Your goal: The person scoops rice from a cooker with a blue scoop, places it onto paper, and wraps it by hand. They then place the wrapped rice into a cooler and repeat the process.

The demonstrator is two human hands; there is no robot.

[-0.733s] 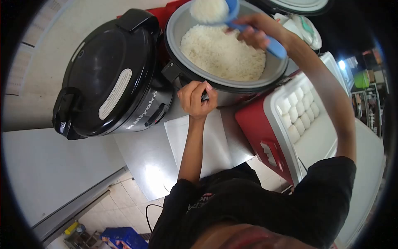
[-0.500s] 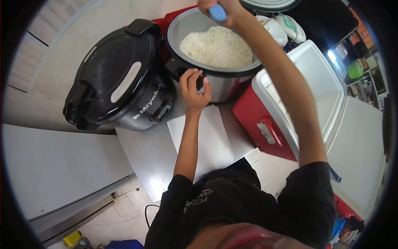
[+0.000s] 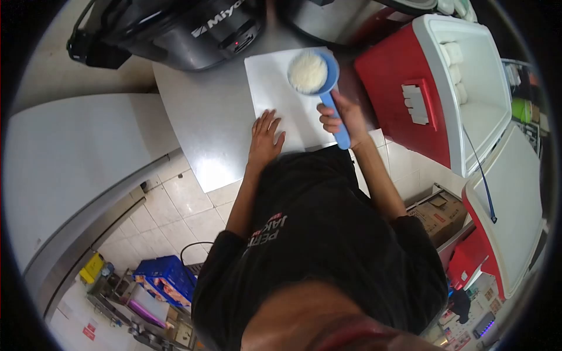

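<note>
1. The right hand, fingers curled around the blue scoop, had brought it from the far pot to above the white paper on the surface.
2. The left hand had left the pot's handle; its fingers rested slightly spread at the paper's left side.
3. Rice grains looked blurred; the frame's far edge cut off the pot.

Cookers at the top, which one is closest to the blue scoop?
The silver cooker, just above the blue scoop in the picture; the black cooker, with white letters, sits farther left.
</note>
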